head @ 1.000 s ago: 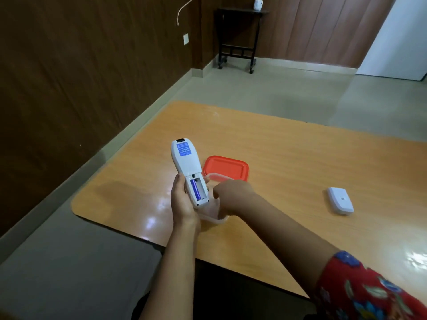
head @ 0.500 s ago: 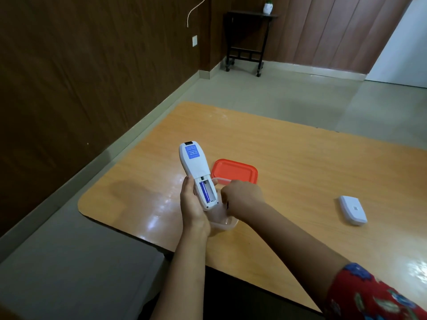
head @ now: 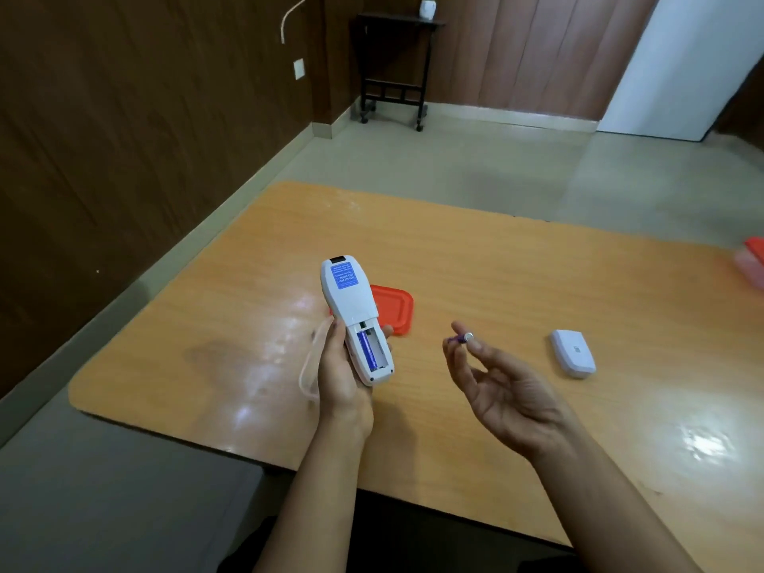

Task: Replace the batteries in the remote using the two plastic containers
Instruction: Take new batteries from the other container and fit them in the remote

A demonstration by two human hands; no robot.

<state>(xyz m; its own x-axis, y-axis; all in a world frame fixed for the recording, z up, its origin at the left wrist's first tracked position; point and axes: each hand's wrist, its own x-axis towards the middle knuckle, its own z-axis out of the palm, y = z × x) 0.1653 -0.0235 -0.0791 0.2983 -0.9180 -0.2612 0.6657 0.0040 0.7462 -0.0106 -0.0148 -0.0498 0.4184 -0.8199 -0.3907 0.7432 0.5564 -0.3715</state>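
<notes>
Remote (head: pixel 354 316), back up, compartment uncovered with one battery (head: pixel 367 350) seated, is clasped in left hand (head: pixel 343 378) above table's (head: pixel 516 283) left edge; second battery (head: pixel 459 339) is pinched by right hand (head: pixel 502 392).

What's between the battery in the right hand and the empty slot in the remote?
Nothing visible. The right hand pinches the battery in open air beside the remote, which the left hand holds back-up. Its cover lies off on the table; the compartment is open, one battery already seated on the left side.
</notes>
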